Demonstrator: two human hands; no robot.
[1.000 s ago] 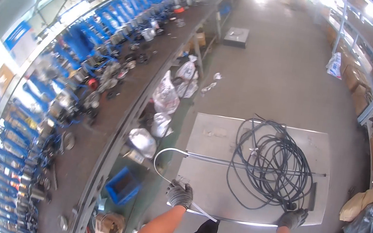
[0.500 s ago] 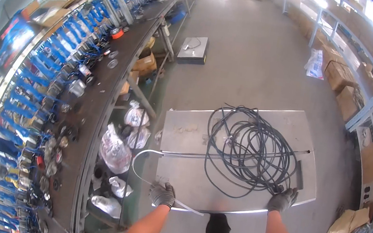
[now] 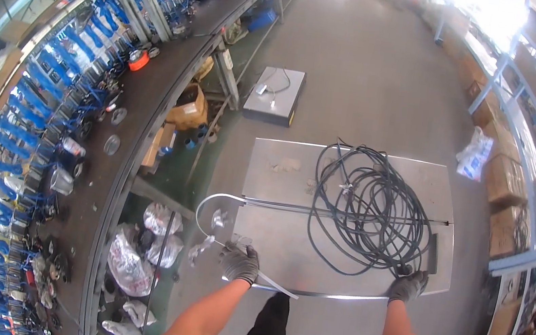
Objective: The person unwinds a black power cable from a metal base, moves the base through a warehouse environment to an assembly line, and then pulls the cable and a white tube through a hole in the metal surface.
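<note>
Grey floor (image 3: 364, 64) held a metal platform (image 3: 272, 236), cable coil (image 3: 371, 216) toward its right edge. Left hand (image 3: 240, 264) sat by the near-left corner, right hand (image 3: 409, 287) by near-right; couldn't tell if fingers pinched. Looked like steadying; next move needed even grip.

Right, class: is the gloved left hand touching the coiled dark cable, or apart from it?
Apart. The head view shows a bare stretch of metal panel between the left hand and the dark cable.
</note>
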